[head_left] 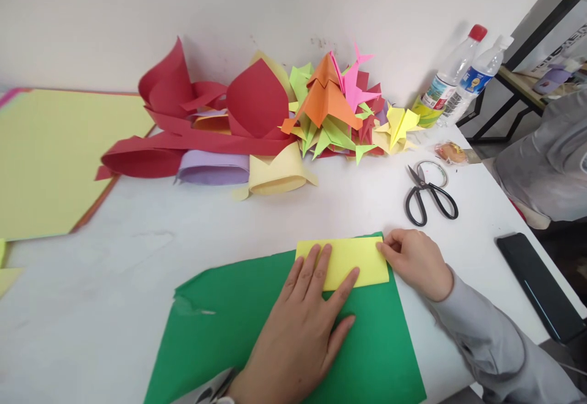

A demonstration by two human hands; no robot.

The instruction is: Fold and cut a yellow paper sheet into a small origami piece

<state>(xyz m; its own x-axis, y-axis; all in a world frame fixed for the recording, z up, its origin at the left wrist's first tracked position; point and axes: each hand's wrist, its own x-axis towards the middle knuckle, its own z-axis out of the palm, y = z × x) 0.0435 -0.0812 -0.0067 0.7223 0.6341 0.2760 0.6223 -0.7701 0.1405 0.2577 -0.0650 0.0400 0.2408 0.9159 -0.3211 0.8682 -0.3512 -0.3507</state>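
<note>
A folded yellow paper rectangle lies on a large green sheet near its far right corner. My left hand rests flat with spread fingers, its fingertips on the left and lower part of the yellow paper. At the paper's right end, my right hand pinches the edge between thumb and forefinger, the other fingers curled. Beyond that hand lie black-handled scissors, their blades slightly apart, partly over a roll of clear tape.
Against the wall stand curled red paper pieces and a pile of folded paper figures. Large yellow sheets lie at the left. Two plastic bottles stand at the back right; a black phone lies by the right edge. A person's grey sleeve shows beyond.
</note>
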